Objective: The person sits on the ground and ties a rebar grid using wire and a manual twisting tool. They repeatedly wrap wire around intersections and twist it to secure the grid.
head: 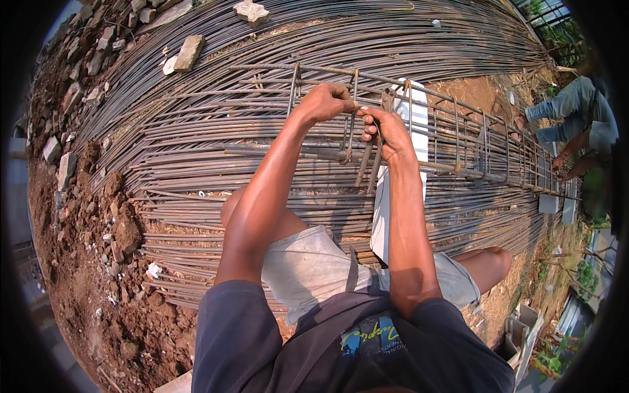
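Observation:
A long rebar cage of ribbed bars and square stirrups runs from in front of me toward the far right. My left hand is at a stirrup near the cage's near end, its thumb and fingertips pinched together; what lies between them is too small to tell. Right beside it, fingertips almost touching, my right hand holds steel tying pincers in the palm, handles pointing down toward my lap. A white block or beam lies crosswise under the cage.
Many loose rebar rods cover the ground beneath and around the cage. Stone pieces lie on them. Rubble and red soil rise at the left. A co-worker's hands are at the cage's far end, above grey blocks.

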